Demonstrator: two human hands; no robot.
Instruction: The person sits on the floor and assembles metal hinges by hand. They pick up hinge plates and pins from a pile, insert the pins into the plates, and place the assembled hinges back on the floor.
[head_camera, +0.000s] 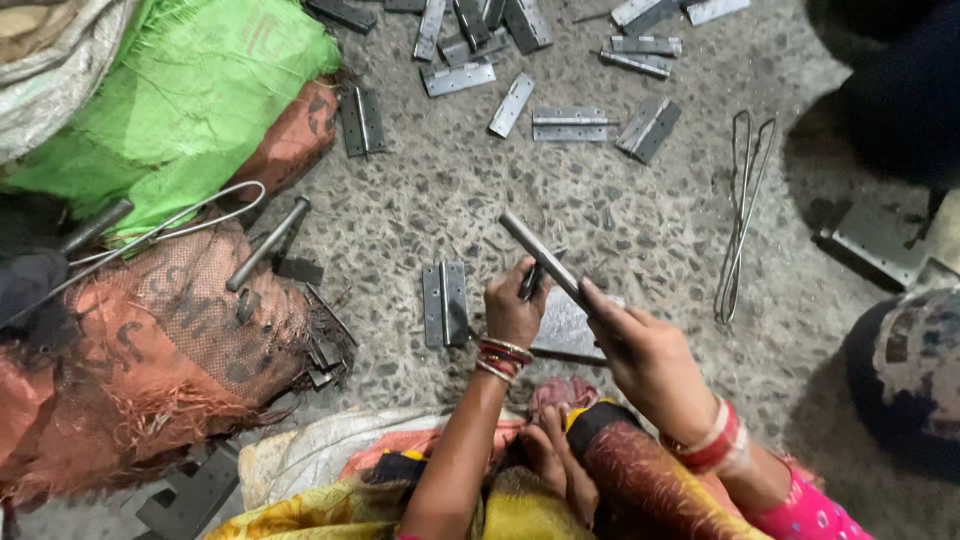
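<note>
1. Steel is what both my hands are busy with: my left hand (512, 308) is curled shut around a small dark pin (530, 282), held upright just beside the upper end of a hinge leaf.
2. My right hand (645, 355) is clamped on that long flat hinge (545, 260), which tilts up and to the left from my fingers (600, 300).
3. Under both hands, on the speckled stone floor (620, 220), lies a flat metal plate (565, 325) with a thin rod (570, 356) sticking out beside it.
4. Just left of my left hand a folded hinge (445, 303) lies flat on the floor.
5. Further up the floor, well apart from my hands, many loose hinges (570, 123) are scattered.
6. A bent wire loop (740, 215) lies to the right of them.
7. On the left sit orange woven sacks (170, 330) and a green sack (190, 95), with a metal rod (268, 243) resting on the orange one.
</note>
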